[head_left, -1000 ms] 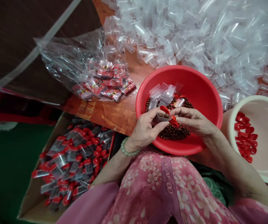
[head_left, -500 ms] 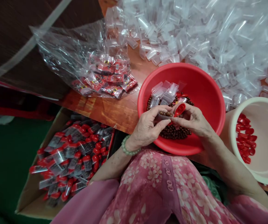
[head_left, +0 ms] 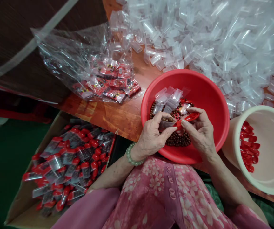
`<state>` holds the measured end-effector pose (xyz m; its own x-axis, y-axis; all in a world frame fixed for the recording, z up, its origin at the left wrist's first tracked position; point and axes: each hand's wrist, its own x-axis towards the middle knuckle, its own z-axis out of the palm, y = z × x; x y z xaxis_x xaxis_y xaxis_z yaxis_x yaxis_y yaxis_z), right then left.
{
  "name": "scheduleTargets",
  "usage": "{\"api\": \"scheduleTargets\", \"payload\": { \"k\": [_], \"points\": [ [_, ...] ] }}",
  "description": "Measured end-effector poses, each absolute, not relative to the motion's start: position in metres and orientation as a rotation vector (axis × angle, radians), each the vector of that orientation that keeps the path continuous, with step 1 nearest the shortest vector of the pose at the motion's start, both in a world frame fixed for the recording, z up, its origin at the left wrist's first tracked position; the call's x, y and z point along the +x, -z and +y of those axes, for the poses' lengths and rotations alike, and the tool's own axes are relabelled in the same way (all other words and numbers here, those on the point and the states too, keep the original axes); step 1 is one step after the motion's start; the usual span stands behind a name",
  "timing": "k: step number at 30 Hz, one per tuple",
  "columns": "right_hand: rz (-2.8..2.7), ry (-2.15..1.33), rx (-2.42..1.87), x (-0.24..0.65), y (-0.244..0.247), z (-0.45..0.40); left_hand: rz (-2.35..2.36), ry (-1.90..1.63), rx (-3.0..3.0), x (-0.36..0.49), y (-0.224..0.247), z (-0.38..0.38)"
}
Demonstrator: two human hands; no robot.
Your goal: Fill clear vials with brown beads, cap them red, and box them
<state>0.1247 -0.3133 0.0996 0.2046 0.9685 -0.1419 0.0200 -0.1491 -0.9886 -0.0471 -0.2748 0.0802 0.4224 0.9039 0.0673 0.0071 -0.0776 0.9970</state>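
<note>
Over the red basin, my left hand grips a small clear case with brown beads showing at its open end. My right hand pinches a red cap between thumb and fingers, one end close to the mouth of the case. Whether cap and case touch is hard to make out. Inside the basin lie clear cases and strings of brown beads, partly hidden by my hands.
A cream bucket with red caps stands at the right. Many clear cases cover the back of the table. A plastic bag of red packets lies left of the basin. At lower left, a cardboard box holds red-capped cases.
The red cap in my right hand has turned from facing up to lying lengthwise, with its near end closer to the case. The view has shifted slightly.
</note>
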Motion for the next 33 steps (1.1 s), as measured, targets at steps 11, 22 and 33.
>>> {"api": "scheduleTargets", "payload": {
  "k": [11, 22, 33],
  "points": [
    [-1.612, -0.937, -1.606, 0.143, -0.108, -0.328, 0.933, -0.876, 1.563, -0.048, -0.078, -0.273],
    [-1.267, -0.808, -1.525, 0.126, -0.103, -0.322, 0.859, -0.839, 1.539, -0.049, -0.081, -0.27],
    [-1.74, -0.877, -1.763, 0.155, -0.139, -0.327, 0.872, -0.858, 1.421, -0.047, -0.08, -0.271]
  ]
}}
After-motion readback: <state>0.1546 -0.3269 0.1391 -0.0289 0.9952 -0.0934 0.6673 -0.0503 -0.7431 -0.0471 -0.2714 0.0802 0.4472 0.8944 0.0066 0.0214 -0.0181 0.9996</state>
